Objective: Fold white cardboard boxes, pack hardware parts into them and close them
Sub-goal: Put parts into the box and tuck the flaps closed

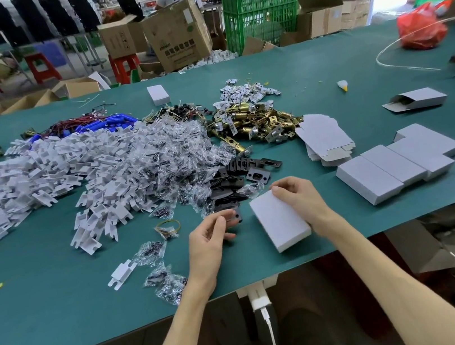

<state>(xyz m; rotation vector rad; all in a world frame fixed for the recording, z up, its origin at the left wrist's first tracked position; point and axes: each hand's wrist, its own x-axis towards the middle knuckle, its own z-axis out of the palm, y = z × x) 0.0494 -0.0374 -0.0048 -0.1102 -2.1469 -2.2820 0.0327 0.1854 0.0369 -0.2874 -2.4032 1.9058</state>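
Just right of the frame's centre, near the front edge of the green-topped table [64, 315], lies a small white cardboard box [281, 224], seemingly closed. It should be light and stiff in the walls yet easy to dent, so it is best taken by its short ends rather than squeezed across the broad face. The right hand [298, 200] lies along it, fingers curled over the far end and holding it. At lower centre the left hand [208, 237] is half-curled beside a flat black metal plate [234, 215]; I cannot tell whether it grips that.
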